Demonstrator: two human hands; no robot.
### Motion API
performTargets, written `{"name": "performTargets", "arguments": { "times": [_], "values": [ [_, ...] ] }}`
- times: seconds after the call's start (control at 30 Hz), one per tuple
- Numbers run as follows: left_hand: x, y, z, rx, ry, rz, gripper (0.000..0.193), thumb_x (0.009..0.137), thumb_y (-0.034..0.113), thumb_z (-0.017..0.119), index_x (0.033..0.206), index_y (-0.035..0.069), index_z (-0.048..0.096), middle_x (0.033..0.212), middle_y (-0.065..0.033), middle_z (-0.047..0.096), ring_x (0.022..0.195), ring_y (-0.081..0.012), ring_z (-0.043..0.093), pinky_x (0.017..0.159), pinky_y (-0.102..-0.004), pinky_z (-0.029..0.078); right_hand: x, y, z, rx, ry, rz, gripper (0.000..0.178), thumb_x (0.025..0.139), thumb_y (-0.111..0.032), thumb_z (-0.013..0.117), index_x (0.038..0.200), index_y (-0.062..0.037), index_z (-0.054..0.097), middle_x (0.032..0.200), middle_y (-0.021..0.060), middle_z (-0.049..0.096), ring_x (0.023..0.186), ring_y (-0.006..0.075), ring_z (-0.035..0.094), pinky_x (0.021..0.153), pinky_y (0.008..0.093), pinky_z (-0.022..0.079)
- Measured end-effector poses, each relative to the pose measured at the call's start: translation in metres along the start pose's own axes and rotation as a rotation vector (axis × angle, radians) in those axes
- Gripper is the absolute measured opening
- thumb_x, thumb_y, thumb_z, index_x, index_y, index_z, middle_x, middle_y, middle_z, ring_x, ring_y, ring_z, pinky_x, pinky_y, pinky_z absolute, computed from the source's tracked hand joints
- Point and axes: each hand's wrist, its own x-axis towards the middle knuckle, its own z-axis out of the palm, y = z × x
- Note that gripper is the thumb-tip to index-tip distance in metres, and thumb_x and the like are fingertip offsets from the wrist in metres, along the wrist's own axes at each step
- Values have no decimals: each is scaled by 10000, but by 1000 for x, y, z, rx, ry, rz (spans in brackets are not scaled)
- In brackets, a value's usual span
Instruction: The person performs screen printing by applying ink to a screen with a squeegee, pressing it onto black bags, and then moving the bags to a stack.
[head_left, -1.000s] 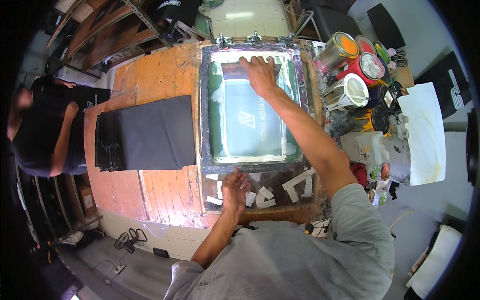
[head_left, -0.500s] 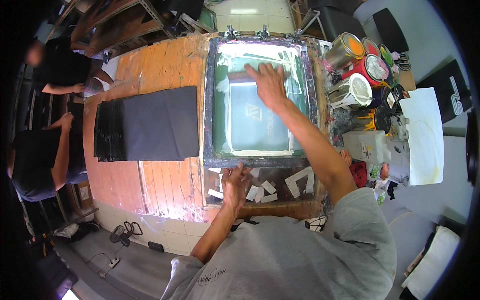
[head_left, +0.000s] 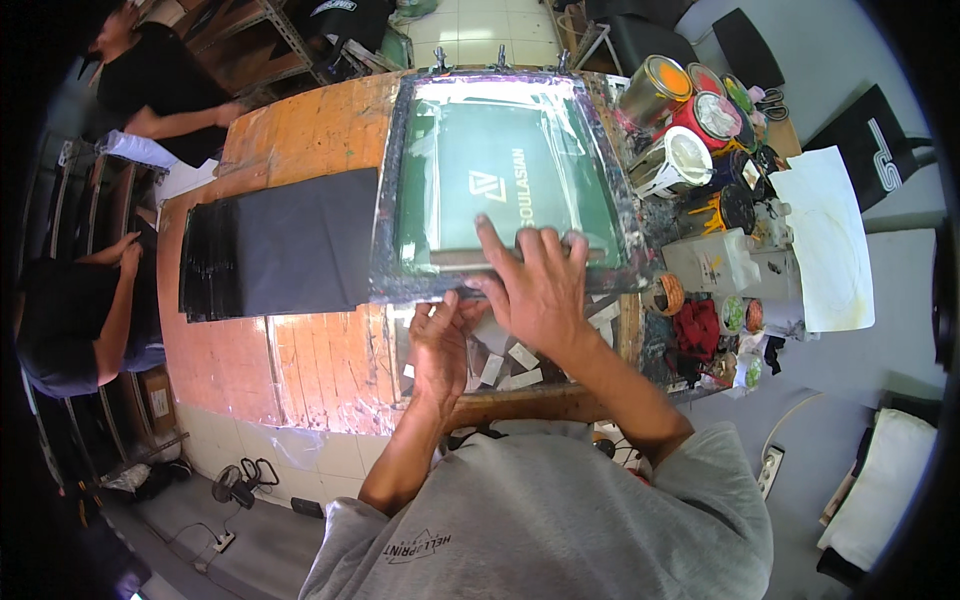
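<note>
A screen-printing frame (head_left: 382, 215) with dark, ink-stained edges and a green mesh lies in front of me, its near edge apparently raised. A pale emblem and lettering show through the mesh. My right hand (head_left: 540, 280) is over a squeegee (head_left: 455, 258) at the near end of the mesh, gripping it with the index finger stretched forward. My left hand (head_left: 440, 345) pinches the frame's near edge from below; its fingertips are partly hidden. Beneath and in front of the frame, several white tape pieces (head_left: 522, 356) stick to a dark board.
A stack of black sheets (head_left: 280, 245) lies left of the frame on the wooden table (head_left: 310, 125). Clamps (head_left: 502, 58) hold the frame's far edge. Open ink cans (head_left: 655, 90) and a white bucket (head_left: 685, 155) crowd the right side. Two people in black (head_left: 160, 85) stand at the left.
My right hand has drawn the squeegee from the far end of the mesh to the near end. The frame's near edge has come up with my left hand. The mesh has turned from whitish to green.
</note>
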Motion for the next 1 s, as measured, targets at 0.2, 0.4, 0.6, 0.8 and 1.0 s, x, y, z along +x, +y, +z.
{"name": "performTargets", "arguments": {
  "times": [0.2,0.4,0.6,0.8,1.0],
  "values": [
    [20,52,30,-22,-369,292,131,972,147,618,928,26,643,978,-154,738,1030,-335,725,1051,-517,495,86,30,-37,-54,316,-156,479,957,-496,641,1263,-127,664,765,67,527,706,238,515,713,405,377],
    [157,58,-13,1042,330,388,495,1042,447,565,1038,-24,715,974,-133,717,927,-243,666,903,-438,487,158,46,-77,-158,265,-182,353,1070,-340,531,960,-54,707,574,-26,475,438,89,326,509,353,431],
    [212,2,-65,1876,644,472,414,912,425,733,1153,91,681,1263,-169,559,1257,-351,508,953,-618,394,203,48,-122,196,-143,26,378,1058,-347,553,1180,-36,730,529,-10,536,446,101,419,582,319,495],
    [218,45,-89,1233,302,323,321,897,303,767,977,-1,705,952,-207,695,927,-370,674,844,-472,514,234,43,-145,182,-147,187,307,1014,-310,576,1050,-52,739,778,106,736,666,235,647,747,426,551],
    [180,220,-190,1489,779,564,334,894,289,770,1047,-1,708,993,-223,716,937,-385,685,853,-464,531,246,62,-127,26,85,-19,427,989,-464,575,1078,-70,717,952,223,728,903,390,692,839,473,519]
  ]
}}
